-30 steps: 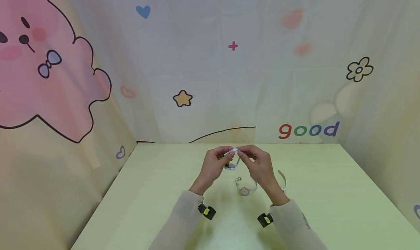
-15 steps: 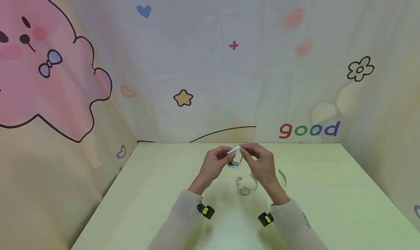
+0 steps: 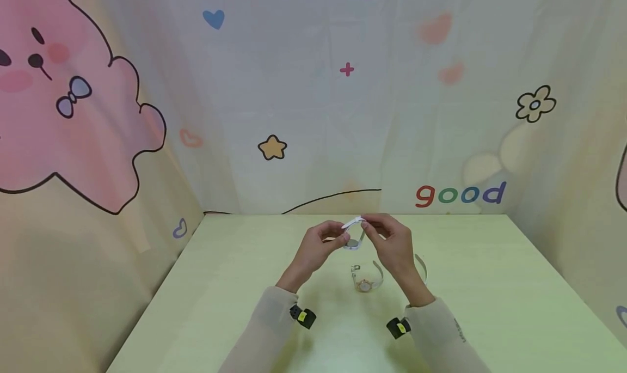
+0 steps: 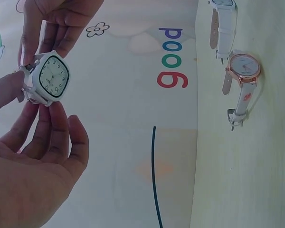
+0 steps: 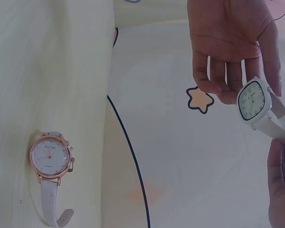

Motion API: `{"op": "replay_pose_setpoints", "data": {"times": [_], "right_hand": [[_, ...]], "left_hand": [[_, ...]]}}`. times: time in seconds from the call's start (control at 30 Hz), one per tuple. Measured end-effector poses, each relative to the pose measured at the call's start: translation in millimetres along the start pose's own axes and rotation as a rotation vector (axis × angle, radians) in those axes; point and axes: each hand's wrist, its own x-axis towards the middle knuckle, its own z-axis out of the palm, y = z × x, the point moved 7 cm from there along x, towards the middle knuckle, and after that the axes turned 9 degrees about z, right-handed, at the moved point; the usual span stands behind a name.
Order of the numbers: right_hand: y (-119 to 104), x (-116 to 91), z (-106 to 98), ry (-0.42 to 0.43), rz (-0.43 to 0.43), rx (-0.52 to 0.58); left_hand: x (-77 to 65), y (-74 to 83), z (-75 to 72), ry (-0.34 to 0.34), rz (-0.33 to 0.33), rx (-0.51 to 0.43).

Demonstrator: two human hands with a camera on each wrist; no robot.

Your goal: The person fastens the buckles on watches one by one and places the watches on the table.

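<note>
Between the hands, white watch (image 4: 54, 78), squarish case, slim strap; left hand (image 3: 313, 249) pinches it by thumb and fingertips, right hand (image 3: 394, 245) pinches its strap; hands slightly wider apart than a second ago; below them, round rose-gold watch (image 4: 244, 65) on pale, smooth table (image 3: 196, 291).

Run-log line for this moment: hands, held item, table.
left hand: holds white watch | right hand: pinches its strap | table: rose-gold watch, another white-strapped watch
</note>
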Motion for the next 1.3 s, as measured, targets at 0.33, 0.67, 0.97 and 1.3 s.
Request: {"op": "replay_pose_setpoints", "data": {"times": [0.33, 0.67, 0.97, 1.3], "right_hand": [[1, 0, -1, 0.000, 0.034, 0.039], [6, 1, 6, -0.102, 0.077, 0.047], [4, -2, 11, -0.149, 0.060, -0.067], [1, -3, 11, -0.126, 0.004, -0.088]], "left_hand": [[0.4, 0.9, 1.6, -0.017, -0.016, 0.056], [0.3, 1.8, -6.9, 0.064, 0.023, 0.011], [-3.2, -2.5, -8.7, 0.033, 0.006, 0.060], [-4.2, -3.8, -7.7, -0.013, 0.030, 0.090]]}}
